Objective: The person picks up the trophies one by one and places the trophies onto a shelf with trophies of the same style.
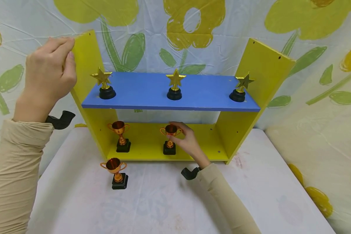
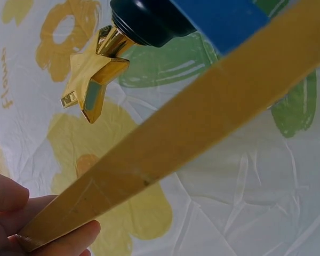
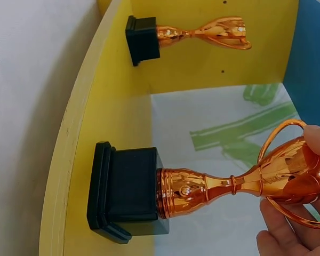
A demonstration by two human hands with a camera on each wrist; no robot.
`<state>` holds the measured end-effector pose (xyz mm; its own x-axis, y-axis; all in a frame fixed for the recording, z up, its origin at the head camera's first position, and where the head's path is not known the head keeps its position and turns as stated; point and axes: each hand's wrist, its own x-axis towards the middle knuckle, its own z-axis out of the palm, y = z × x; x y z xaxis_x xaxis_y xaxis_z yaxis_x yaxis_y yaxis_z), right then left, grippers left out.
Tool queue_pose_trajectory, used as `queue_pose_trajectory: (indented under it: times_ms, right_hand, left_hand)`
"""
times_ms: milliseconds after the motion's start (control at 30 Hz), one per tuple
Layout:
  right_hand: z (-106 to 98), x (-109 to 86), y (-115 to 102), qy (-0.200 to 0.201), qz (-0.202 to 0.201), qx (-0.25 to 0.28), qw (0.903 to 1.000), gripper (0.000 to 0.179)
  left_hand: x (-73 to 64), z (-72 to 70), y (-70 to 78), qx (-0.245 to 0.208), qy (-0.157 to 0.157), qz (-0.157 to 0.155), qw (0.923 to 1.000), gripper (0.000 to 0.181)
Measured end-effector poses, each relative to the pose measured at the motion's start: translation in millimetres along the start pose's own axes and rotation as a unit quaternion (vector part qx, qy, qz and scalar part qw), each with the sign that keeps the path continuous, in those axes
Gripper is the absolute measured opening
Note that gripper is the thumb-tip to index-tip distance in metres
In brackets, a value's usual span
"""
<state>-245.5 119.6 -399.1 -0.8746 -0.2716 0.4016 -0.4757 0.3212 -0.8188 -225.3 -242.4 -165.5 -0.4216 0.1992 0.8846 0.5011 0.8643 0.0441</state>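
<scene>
My right hand (image 1: pixel 187 139) pinches the bowl of a bronze cup trophy (image 3: pixel 240 184), which stands upright on its black square base on the lower yellow shelf, near the middle. With my left hand (image 1: pixel 51 70) I grip the upper end of the shelf unit's yellow left side panel (image 1: pixel 89 55). The left wrist view shows fingers (image 2: pixel 74 237) on both sides of that panel's edge. A second bronze cup trophy (image 1: pixel 120 133) stands at the left of the lower shelf. On the white table in front of the unit is a third bronze cup trophy (image 1: pixel 117 174).
Three gold star trophies on round black bases, at left (image 1: pixel 105 86), middle (image 1: pixel 175 86) and right (image 1: pixel 240 89), stand along the blue upper shelf (image 1: pixel 143 89). The yellow right side panel (image 1: pixel 263 65) rises beyond it. Flower-printed cloth (image 1: pixel 152 19) hangs behind the white table (image 1: pixel 152 208).
</scene>
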Motion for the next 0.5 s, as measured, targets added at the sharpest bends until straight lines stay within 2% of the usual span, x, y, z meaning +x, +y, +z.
queue_pose_trajectory:
  times_ms: [300,500]
  right_hand:
    - [-3.4,0.4,4.5,-0.007,0.017,0.010,0.9998,0.052]
    - [-3.9,0.1,5.6,0.002,0.016,0.024,0.9996,0.051]
  left_hand:
    - [-0.8,-0.8,-0.4,0.001,0.002,-0.003,1.0000,0.040]
    - [0.0,0.0,1.1,0.000,0.003,-0.001,1.0000,0.040]
